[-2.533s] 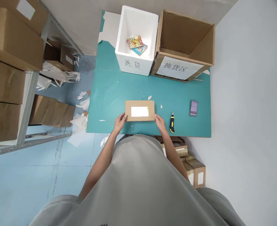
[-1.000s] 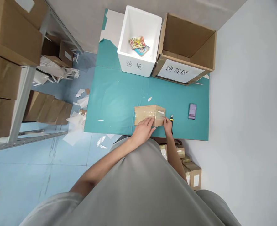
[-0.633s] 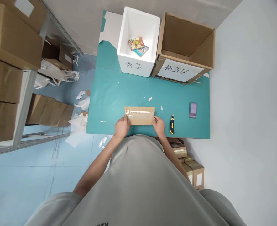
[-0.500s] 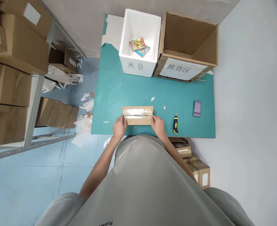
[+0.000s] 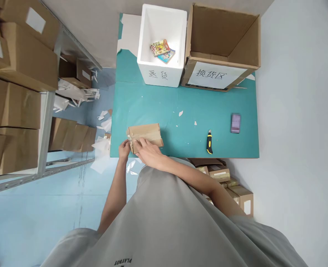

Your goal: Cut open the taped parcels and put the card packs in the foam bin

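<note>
A small taped cardboard box [image 5: 150,132] lies near the front edge of the green tabletop, slightly turned, its taped seam end facing left. My left hand [image 5: 124,150] is closed at the box's left end, with its fingers pinched there; whether they grip tape or cardboard is too small to tell. Across the front part of the box rests my right hand [image 5: 150,154], its fingers spread over the top surface near the left end. A black and yellow utility knife [image 5: 209,143] lies to the right on the tabletop.
Behind stand a white foam box [image 5: 162,76] holding two small colourful packets and a large open carton [image 5: 221,76]. A phone [image 5: 235,123] lies at the right. Boxes fill the left shelf [image 5: 45,129]; more cartons [image 5: 240,196] stand below the table's right side.
The box has moved left and turned, with another side up. My right hand has come across onto its top, and my left hand has shifted left with the box's end.
</note>
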`<state>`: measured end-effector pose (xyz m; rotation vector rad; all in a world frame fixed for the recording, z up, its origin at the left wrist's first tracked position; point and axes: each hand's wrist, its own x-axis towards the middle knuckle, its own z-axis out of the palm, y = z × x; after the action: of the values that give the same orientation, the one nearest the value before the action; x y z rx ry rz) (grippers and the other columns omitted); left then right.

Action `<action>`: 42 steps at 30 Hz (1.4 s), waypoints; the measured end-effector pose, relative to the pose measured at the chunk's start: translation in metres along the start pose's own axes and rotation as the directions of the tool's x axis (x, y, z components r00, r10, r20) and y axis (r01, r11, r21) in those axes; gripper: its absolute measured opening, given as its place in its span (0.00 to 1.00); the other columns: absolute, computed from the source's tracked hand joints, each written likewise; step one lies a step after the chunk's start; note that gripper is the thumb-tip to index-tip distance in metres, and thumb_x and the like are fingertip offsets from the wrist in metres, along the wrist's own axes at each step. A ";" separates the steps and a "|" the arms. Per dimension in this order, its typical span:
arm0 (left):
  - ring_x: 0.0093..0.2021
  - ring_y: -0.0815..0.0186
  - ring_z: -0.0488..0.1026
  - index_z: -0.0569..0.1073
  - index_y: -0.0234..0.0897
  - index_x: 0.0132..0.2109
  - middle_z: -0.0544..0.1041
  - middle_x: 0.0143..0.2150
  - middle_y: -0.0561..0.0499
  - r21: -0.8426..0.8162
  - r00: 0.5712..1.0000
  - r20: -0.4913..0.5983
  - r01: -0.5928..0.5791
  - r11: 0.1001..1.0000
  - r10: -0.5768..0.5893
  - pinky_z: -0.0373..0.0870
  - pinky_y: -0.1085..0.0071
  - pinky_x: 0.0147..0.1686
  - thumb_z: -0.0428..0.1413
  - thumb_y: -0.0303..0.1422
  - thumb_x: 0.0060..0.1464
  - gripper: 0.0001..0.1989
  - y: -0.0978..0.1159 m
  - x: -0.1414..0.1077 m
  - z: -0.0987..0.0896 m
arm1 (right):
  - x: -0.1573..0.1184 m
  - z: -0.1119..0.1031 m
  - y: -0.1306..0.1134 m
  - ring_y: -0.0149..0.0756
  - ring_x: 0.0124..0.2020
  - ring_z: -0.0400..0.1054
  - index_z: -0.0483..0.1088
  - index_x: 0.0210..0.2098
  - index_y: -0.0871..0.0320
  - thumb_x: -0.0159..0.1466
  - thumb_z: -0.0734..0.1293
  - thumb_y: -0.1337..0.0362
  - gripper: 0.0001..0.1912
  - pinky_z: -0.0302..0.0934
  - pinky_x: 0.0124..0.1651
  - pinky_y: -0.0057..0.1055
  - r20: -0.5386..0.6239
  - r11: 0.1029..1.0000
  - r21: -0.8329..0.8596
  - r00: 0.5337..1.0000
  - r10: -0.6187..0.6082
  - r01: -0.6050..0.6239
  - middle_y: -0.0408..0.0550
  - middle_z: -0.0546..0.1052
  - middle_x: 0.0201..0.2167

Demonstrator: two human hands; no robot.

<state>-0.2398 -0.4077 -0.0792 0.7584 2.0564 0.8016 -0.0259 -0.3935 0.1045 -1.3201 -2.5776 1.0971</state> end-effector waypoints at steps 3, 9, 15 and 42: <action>0.53 0.55 0.83 0.80 0.30 0.50 0.86 0.48 0.40 -0.014 0.999 -0.021 0.026 1.000 -0.026 0.78 0.60 0.58 0.55 0.32 0.55 0.18 0.008 -0.002 0.002 | -0.011 -0.013 0.022 0.53 0.64 0.68 0.62 0.74 0.53 0.77 0.65 0.58 0.28 0.76 0.56 0.49 -0.066 0.994 0.058 0.994 0.092 -0.088 0.60 0.69 0.64; 0.50 0.55 0.84 0.81 0.31 0.55 0.87 0.47 0.42 -0.066 0.997 0.080 -0.015 0.998 0.021 0.79 0.62 0.55 0.62 0.37 0.55 0.23 0.032 -0.018 0.011 | -0.048 -0.013 0.126 0.46 0.60 0.75 0.75 0.64 0.50 0.77 0.63 0.51 0.21 0.69 0.64 0.44 -0.285 0.899 0.411 0.915 0.287 -0.154 0.52 0.76 0.61; 0.52 0.50 0.85 0.82 0.33 0.55 0.87 0.49 0.39 -0.061 0.943 0.285 -0.162 0.985 0.173 0.80 0.56 0.56 0.66 0.40 0.56 0.23 0.067 -0.049 0.052 | -0.080 0.016 0.224 0.49 0.47 0.81 0.79 0.46 0.58 0.69 0.68 0.49 0.19 0.75 0.54 0.46 -0.318 0.702 0.661 0.749 0.581 -0.263 0.58 0.84 0.47; 0.52 0.52 0.85 0.84 0.37 0.50 0.86 0.52 0.42 -0.069 0.916 0.320 -0.234 0.970 0.244 0.80 0.58 0.56 0.66 0.45 0.56 0.20 0.061 -0.074 0.063 | -0.122 0.039 0.234 0.49 0.47 0.81 0.79 0.39 0.55 0.64 0.69 0.42 0.22 0.75 0.54 0.43 -0.417 0.642 0.730 0.591 0.690 -0.234 0.55 0.86 0.44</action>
<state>-0.1353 -0.4065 -0.0317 1.0659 1.6723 0.7778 0.2005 -0.4139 -0.0347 -1.8229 -1.1726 1.0728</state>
